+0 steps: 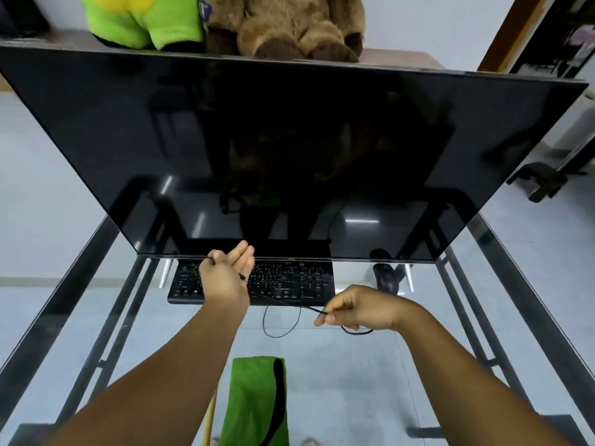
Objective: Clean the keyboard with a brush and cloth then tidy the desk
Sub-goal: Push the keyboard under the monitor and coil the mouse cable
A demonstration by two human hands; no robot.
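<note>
A black keyboard [289,281] lies on the glass desk [370,365] just under the monitor's lower edge. Its thin black cable [280,329] loops on the glass in front of it. My left hand [225,278] hovers over the keyboard's left half and holds a stretch of that cable between curled fingers. My right hand [357,309] pinches the cable near the keyboard's front right corner. A folded green cloth [254,400] with a black edge lies near the desk's front. Beside it a pale wooden stick [211,420], perhaps the brush handle, pokes out from under my left forearm.
A large dark monitor [289,149] fills the upper view and overhangs the keyboard. A black mouse [386,278] sits to the right of the keyboard. A green plush and a brown plush [289,27] sit on a shelf behind the monitor.
</note>
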